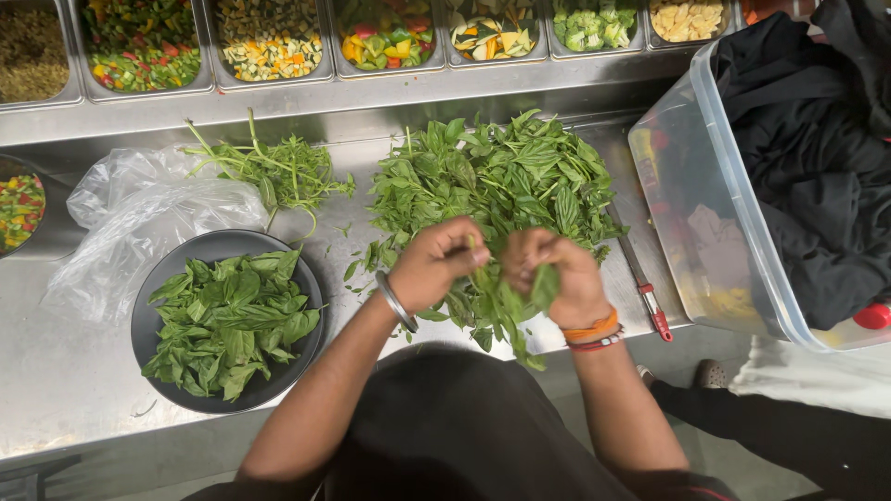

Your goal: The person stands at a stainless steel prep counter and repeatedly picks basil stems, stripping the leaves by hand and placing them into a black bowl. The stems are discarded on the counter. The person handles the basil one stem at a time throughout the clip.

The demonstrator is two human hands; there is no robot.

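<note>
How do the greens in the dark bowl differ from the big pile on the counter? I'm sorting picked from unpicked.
The bowl's leaves are loose, broad and stemless; the counter pile is bushy, its leaves on sprigs. The bowl's leaves sit contained; the pile sprawls. Both look like one green herb.

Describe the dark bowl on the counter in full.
The bowl is round, dark grey and shallow, sitting upright on the steel counter left of the left hand. Loose green leaves fill it. A clear plastic bag lies against its upper left rim. Neither hand touches it.
</note>
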